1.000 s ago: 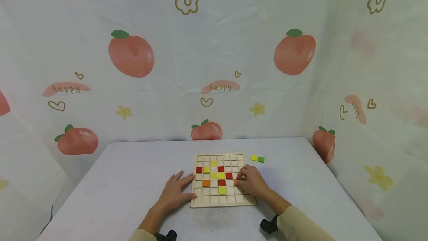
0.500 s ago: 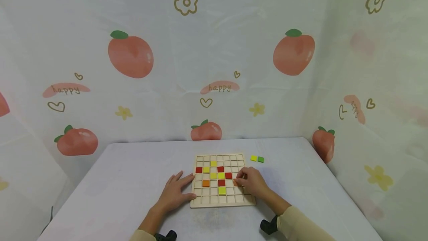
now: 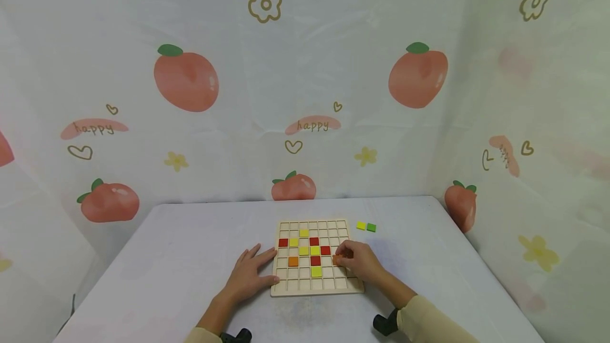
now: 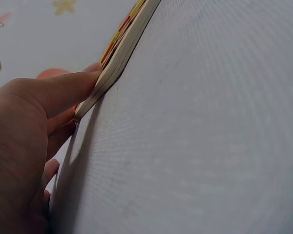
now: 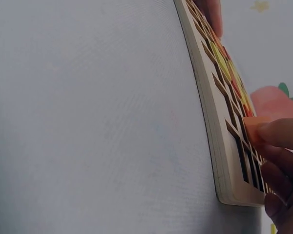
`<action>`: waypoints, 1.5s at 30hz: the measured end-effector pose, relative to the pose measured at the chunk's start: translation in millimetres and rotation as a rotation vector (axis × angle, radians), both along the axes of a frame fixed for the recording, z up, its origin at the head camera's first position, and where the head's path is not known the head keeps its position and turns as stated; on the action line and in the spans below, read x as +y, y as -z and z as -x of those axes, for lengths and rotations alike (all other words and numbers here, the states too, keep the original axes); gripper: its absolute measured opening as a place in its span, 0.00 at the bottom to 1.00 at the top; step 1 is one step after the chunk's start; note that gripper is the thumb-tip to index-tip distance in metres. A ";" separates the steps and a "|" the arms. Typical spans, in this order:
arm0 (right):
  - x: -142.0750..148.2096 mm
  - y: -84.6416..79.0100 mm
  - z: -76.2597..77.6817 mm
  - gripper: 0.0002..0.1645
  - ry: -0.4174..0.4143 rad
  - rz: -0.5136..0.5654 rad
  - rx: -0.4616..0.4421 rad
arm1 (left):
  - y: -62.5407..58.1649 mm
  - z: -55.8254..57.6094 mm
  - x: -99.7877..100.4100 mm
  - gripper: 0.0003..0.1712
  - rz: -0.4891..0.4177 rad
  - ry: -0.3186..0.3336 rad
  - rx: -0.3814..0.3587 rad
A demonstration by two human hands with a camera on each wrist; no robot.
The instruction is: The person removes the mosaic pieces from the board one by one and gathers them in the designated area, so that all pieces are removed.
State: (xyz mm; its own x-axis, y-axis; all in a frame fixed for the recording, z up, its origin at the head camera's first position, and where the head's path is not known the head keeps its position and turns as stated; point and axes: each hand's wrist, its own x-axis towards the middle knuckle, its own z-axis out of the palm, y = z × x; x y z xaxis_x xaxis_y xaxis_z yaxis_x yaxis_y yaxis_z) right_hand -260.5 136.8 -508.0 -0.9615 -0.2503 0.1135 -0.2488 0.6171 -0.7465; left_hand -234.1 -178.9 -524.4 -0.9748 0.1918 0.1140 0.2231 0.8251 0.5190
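Note:
A square wooden grid board point(image 3: 293, 285) lies on the table with several red, yellow and orange square tiles in its cells. My right hand point(image 3: 359, 261) is over the board's right part, thumb and fingers pinching an orange tile point(image 5: 254, 129). In the right wrist view that tile stands tilted up at the grid, its lower edge right at a cell. My left hand point(image 3: 249, 273) lies at the board's left edge with fingers spread; its thumb point(image 4: 71, 90) touches the board's side. A second orange tile point(image 3: 293, 261) sits in the left part of the grid.
A yellow tile point(image 3: 361, 225) and a green tile point(image 3: 371, 227) lie side by side on the white table point(image 3: 190, 247), beyond the board's far right corner. Behind the table hangs a patterned cloth point(image 3: 238, 94). Dark devices point(image 3: 385, 323) are worn at both wrists.
My right hand shifts very slightly at the same spot, and a little more of the orange tile in it shows. The left hand and the board stay put.

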 end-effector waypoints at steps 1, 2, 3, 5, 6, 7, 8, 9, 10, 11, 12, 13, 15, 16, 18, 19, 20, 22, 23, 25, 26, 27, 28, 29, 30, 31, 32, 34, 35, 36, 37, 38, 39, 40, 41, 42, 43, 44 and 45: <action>0.0 0.1 -0.2 0.08 0.003 0.004 -0.001 | 0.1 0.0 -0.1 0.44 0.000 0.000 0.000; 0.0 0.6 -0.3 0.08 0.000 0.006 0.006 | 0.3 0.0 -0.1 0.44 0.000 0.000 0.001; 0.1 1.1 -0.1 0.08 0.002 0.011 0.009 | 0.4 0.0 -0.2 0.44 -0.001 0.000 0.001; 0.5 1.4 0.1 0.07 0.006 0.017 0.014 | 0.5 0.0 -0.5 0.44 -0.002 0.002 0.003; 1.0 1.4 0.5 0.07 0.010 0.021 0.014 | 0.7 0.0 -0.6 0.44 -0.002 0.003 0.003; 1.7 0.9 0.9 0.07 0.013 0.024 0.019 | 0.7 0.0 -0.8 0.44 -0.003 0.004 0.004; 2.5 0.4 1.7 0.07 0.016 0.029 0.028 | 0.8 0.0 -0.9 0.44 -0.003 0.005 0.004; 3.5 -0.5 2.7 0.07 0.023 0.033 0.030 | 0.8 0.0 -1.1 0.44 -0.003 0.007 0.004; 4.5 -1.6 3.7 0.07 0.026 0.034 0.040 | 1.0 0.1 -1.2 0.44 -0.003 0.007 0.004; 5.6 -2.8 4.9 0.07 0.030 0.037 0.045 | 1.2 0.1 -1.4 0.44 -0.003 0.007 0.004; 6.7 -4.2 6.1 0.08 0.035 0.040 0.051 | 1.2 0.1 -1.5 0.44 -0.003 0.007 0.003; 7.8 -5.3 7.4 0.08 0.040 0.035 0.056 | 1.3 0.1 -1.6 0.44 -0.003 0.007 0.004; 9.9 -7.6 10.2 0.07 0.053 0.034 0.052 | 1.3 0.1 -1.6 0.44 -0.005 0.007 0.005; 11.0 -8.6 11.5 0.07 0.058 0.032 0.053 | 1.2 -0.1 -1.6 0.44 -0.006 0.006 0.004; 13.4 -10.5 14.3 0.07 0.077 0.028 0.046 | 0.8 -0.4 -1.3 0.44 -0.004 0.004 0.002; 14.7 -11.3 15.9 0.07 0.084 0.029 0.043 | 0.6 -0.6 -1.1 0.44 -0.003 0.003 0.000; 16.2 -12.2 17.6 0.07 0.091 0.031 0.044 | 0.4 -0.8 -0.9 0.44 -0.002 0.002 -0.002; 19.5 -13.0 21.0 0.07 0.106 0.029 0.056 | 0.1 -1.1 -0.4 0.44 0.002 -0.001 -0.006; 21.2 -13.2 22.8 0.07 0.119 0.030 0.056 | -0.1 -1.3 -0.2 0.44 0.003 -0.002 -0.008; 25.0 -13.1 26.3 0.07 0.137 0.028 0.067 | -0.5 -1.6 0.1 0.44 0.003 -0.004 -0.011; 26.8 -12.9 27.9 0.08 0.148 0.023 0.075 | -0.6 -1.8 0.2 0.44 0.003 -0.006 -0.013; 28.6 -12.6 29.3 0.08 0.158 0.020 0.081 | -0.8 -1.9 0.4 0.44 0.003 -0.006 -0.015; 30.3 -12.4 30.6 0.08 0.171 0.020 0.079 | -0.8 -2.0 0.4 0.44 0.004 -0.007 -0.017; 32.0 -12.1 31.6 0.08 0.180 0.016 0.082 | -0.9 -2.0 0.5 0.44 0.003 -0.008 -0.018; 33.8 -11.9 32.5 0.09 0.186 0.014 0.085 | -0.9 -2.0 0.6 0.44 0.002 -0.009 -0.020; 35.4 -11.5 33.2 0.09 0.190 0.012 0.089 | -0.9 -2.0 0.6 0.44 0.002 -0.010 -0.020; 36.9 -11.2 34.0 0.09 0.194 0.015 0.092 | -1.1 -2.0 0.7 0.44 0.002 -0.010 -0.020; 40.4 -10.2 35.7 0.08 0.204 0.019 0.096 | -1.3 -1.8 0.6 0.44 0.001 -0.008 -0.016; 42.4 -9.2 36.8 0.08 0.205 0.022 0.103 | -1.5 -1.7 0.6 0.44 0.000 -0.008 -0.016; 44.5 -7.9 38.2 0.08 0.206 0.022 0.109 | -1.6 -1.5 0.6 0.44 0.000 -0.007 -0.016; 46.6 -6.5 39.7 0.07 0.207 0.020 0.117 | -1.4 -1.3 0.6 0.44 0.000 -0.007 -0.016; 48.8 -5.2 41.6 0.07 0.214 0.017 0.120 | -1.2 -1.0 0.5 0.44 -0.001 -0.006 -0.018; 51.3 -3.2 43.6 0.07 0.217 0.012 0.128 | -1.0 -0.7 0.4 0.44 -0.002 -0.005 -0.018; 53.5 -1.5 45.7 0.07 0.222 0.007 0.135 | -0.6 -0.3 0.3 0.44 -0.004 -0.005 -0.019; 55.4 0.0 47.5 0.07 0.231 0.001 0.137 | -0.5 -0.1 0.1 0.44 -0.004 -0.005 -0.020; 57.0 1.1 49.2 0.07 0.243 -0.006 0.137 | -0.5 0.0 0.0 0.44 -0.003 -0.004 -0.019; 58.5 1.9 50.7 0.06 0.257 -0.010 0.134 | -0.4 0.2 -0.1 0.44 -0.001 -0.004 -0.018; 59.8 2.2 51.6 0.06 0.272 -0.010 0.127 | -0.5 0.2 -0.2 0.44 -0.001 -0.003 -0.018; 61.0 2.3 52.4 0.07 0.285 -0.008 0.120 | -0.8 0.1 -0.3 0.44 0.000 -0.003 -0.016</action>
